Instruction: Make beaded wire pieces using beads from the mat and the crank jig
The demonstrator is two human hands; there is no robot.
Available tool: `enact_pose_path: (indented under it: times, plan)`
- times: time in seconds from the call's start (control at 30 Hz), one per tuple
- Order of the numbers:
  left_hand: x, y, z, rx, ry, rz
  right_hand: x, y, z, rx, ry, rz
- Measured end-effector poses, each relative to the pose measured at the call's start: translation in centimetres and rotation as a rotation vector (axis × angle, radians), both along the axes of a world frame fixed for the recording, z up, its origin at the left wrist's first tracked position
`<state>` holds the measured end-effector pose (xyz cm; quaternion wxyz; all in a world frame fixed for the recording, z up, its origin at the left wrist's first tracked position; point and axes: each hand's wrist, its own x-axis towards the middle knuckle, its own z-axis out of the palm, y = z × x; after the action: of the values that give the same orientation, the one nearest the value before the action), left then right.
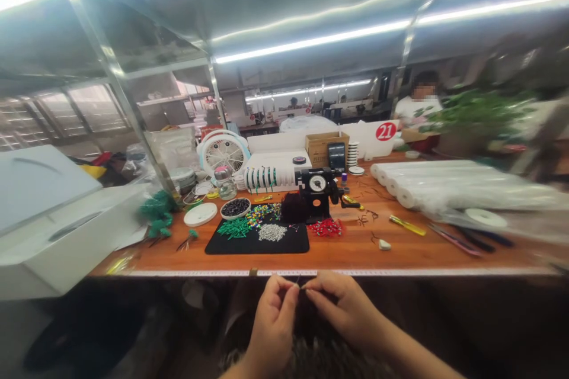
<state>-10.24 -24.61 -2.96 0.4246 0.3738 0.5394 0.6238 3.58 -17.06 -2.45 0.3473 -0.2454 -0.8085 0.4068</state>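
Note:
My left hand (278, 311) and my right hand (335, 302) meet just in front of the table's near edge, both with thumb and forefinger pinched. Something small and thin sits between the fingertips, too small to name. Beyond them a black mat (288, 244) bears silver beads (272, 233), green tube-shaped pieces (234, 228) and mixed coloured beads (259, 214). A bowl of black beads (235, 208) stands at the mat's back left. Red pieces (326, 227) lie in a pile right of the mat. Behind is a black machine with a dial and crank (316, 189).
Spools (267, 177) and a fan (224, 154) stand at the back. White rolls (444, 183), a yellow cutter (406, 225) and pliers (456, 240) lie on the right. A white box (66, 237) and green bundles (157, 213) are on the left. A person (418, 106) sits beyond.

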Motion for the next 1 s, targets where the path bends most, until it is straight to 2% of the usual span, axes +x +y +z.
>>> enact_pose_path:
  times: [0.1, 0.3, 0.43, 0.77, 1.0]
  plan:
    - [-0.05, 0.01, -0.01, 0.001, 0.045, -0.059, -0.07, -0.05, -0.05, -0.016, 0.009, -0.011]
    - [0.14, 0.00, 0.21, 0.007, 0.090, -0.068, -0.21, 0.03, 0.02, -0.146, 0.043, -0.013]
    - [0.13, -0.03, 0.11, 0.026, 0.098, -0.056, -0.12, -0.03, 0.04, -0.113, 0.014, 0.006]
    - [0.03, -0.34, 0.23, 0.010, 0.081, -0.040, -0.19, -0.32, 0.33, -0.149, 0.045, -0.023]
    - [0.25, -0.27, 0.21, 0.013, 0.062, -0.039, -0.20, -0.28, 0.42, -0.308, 0.108, -0.004]
